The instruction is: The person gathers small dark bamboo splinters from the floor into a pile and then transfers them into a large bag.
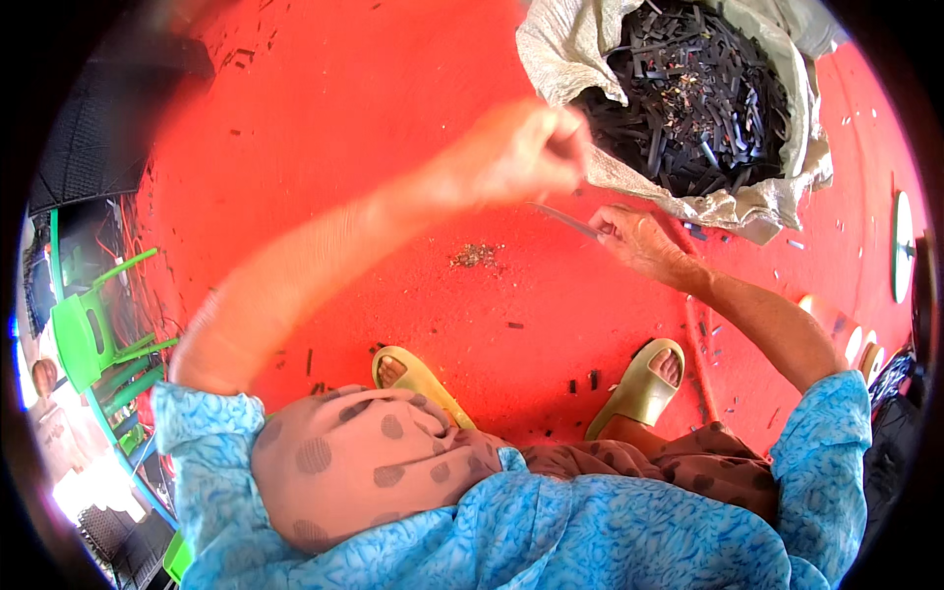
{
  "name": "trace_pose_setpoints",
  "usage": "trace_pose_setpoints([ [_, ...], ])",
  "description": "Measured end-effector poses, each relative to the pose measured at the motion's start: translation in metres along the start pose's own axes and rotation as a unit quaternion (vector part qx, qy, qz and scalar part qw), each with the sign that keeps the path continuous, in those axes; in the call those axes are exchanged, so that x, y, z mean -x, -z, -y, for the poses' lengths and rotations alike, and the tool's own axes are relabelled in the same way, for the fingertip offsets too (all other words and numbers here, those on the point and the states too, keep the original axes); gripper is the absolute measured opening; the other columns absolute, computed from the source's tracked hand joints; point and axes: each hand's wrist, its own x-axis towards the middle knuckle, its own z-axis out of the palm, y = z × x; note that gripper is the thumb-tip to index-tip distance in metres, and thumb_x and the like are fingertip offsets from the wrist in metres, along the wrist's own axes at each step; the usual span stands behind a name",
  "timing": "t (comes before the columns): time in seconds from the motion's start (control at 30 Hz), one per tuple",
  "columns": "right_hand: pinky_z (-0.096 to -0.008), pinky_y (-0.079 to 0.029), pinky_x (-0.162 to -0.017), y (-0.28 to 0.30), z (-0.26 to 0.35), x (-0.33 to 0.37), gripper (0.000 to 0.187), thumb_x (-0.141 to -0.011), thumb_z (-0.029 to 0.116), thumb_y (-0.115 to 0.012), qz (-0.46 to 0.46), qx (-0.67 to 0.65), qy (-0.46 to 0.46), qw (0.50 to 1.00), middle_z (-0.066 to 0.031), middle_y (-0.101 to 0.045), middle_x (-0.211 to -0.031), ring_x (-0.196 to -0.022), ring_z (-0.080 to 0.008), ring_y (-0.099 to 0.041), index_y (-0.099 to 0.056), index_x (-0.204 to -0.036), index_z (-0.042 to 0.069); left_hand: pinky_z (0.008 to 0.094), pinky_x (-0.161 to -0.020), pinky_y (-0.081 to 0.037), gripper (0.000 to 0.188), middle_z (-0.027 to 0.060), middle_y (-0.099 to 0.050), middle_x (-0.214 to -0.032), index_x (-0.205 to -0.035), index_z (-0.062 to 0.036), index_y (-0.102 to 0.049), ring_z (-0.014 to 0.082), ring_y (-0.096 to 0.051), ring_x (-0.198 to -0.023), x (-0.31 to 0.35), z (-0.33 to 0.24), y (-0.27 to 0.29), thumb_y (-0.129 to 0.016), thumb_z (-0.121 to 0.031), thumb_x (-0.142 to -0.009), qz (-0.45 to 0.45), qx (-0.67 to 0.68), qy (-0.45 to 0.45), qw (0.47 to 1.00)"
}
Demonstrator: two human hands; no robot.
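In front of me my right hand (634,239) pinches a thin, dark grey strip (567,220) near one end; its free end points left, under my other hand. My left hand (541,152) is raised beside the sack's edge, smeared by motion. Its fingers look curled, and whatever may be in them is hidden. Just beyond both hands stands a pale woven sack (565,49) with its rim rolled open. A heap of short black strips (688,98) fills it, with small light-coloured bits scattered on top.
The red floor (324,118) carries loose black scraps and a small pile of brownish debris (475,256). My feet in olive slides (644,388) stand apart. A green plastic chair (84,334) is at the left. A red cord (700,364) runs near my right foot.
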Motion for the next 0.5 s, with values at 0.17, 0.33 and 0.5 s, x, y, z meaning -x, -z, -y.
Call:
trace_pose_setpoints([
  [0.17,-0.0339,-0.042,-0.059,0.008,-0.002,0.006,0.013,-0.073,-0.002,-0.05,-0.012,0.012,-0.027,0.999,-0.0127,-0.053,-0.072,-0.066,-0.0256,-0.053,-0.05,-0.085,0.003,0.0305,-0.048,-0.045,0.016,0.0064,-0.059,-0.059,-0.077,-0.0052,-0.062,0.0164,-0.058,-0.052,-0.101,-0.063,-0.01,-0.066,-0.017,-0.067,-0.067,-0.04,-0.062,0.995],
  [0.33,-0.0314,-0.044,-0.062,0.021,-0.011,0.019,0.011,-0.079,0.006,-0.05,0.004,0.055,-0.031,0.998,-0.009,-0.055,-0.073,-0.069,-0.018,-0.055,-0.051,-0.09,0.004,0.0408,-0.08,-0.04,0.047,0.0274,-0.052,-0.093,-0.103,-0.0005,-0.048,0.0365,-0.052,-0.091,-0.139,-0.048,-0.023,-0.066,-0.02,-0.064,-0.087,-0.351,-0.224,0.905],
  [0.5,-0.0355,-0.044,-0.059,0.013,-0.017,0.016,0.01,-0.078,0.006,-0.05,-0.014,0.048,-0.068,0.996,-0.0115,-0.056,-0.074,-0.068,-0.0234,-0.056,-0.05,-0.088,0.005,0.0374,-0.062,-0.045,0.019,0.013,-0.058,-0.064,-0.077,-0.0064,-0.062,0.0279,-0.057,-0.062,-0.119,-0.023,-0.016,-0.062,-0.025,-0.074,-0.147,-0.314,-0.205,0.915],
])
